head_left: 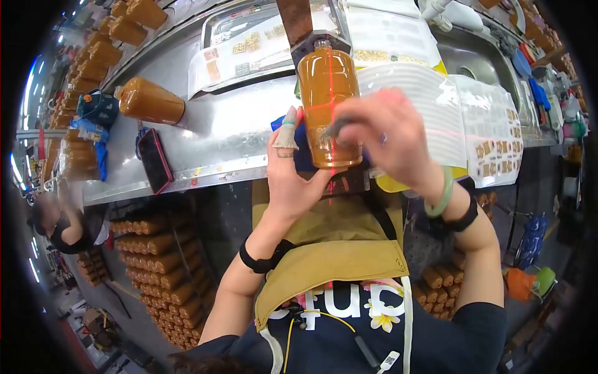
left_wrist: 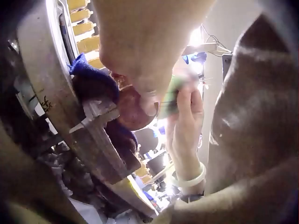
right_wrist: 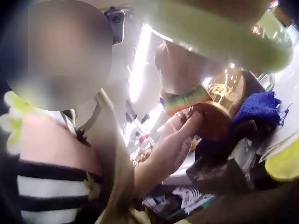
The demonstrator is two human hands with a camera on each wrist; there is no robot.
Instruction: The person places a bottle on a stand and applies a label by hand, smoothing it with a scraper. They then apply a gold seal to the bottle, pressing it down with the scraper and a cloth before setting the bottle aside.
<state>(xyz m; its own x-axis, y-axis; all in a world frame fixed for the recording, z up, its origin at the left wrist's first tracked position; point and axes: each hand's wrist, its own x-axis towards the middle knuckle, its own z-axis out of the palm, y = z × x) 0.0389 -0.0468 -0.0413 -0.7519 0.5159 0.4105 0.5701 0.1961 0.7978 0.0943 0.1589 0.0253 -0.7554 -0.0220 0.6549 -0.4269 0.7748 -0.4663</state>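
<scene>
A clear bottle of amber-brown liquid (head_left: 324, 81) lies over a blue cloth (right_wrist: 257, 109), its neck pointing away from the person. My left hand (head_left: 289, 187) grips its base end from the left, thumb near the bottom; a pale finger cover (head_left: 286, 136) sits on one finger. My right hand (head_left: 398, 137) pinches a small flat pad, green and orange in the right wrist view (right_wrist: 187, 101), against the bottle's upper side near the base. A gold label (right_wrist: 222, 89) shows on the bottle beside the pad. My right fingers partly hide the pad in the head view.
Another filled bottle (head_left: 149, 103) lies on the metal table at left, near a phone (head_left: 154, 160). Sticker sheets (head_left: 492, 134) and a ridged white sheet (head_left: 405, 100) lie at right, before a sink (head_left: 479, 59). Many filled bottles (head_left: 159, 268) are stacked below.
</scene>
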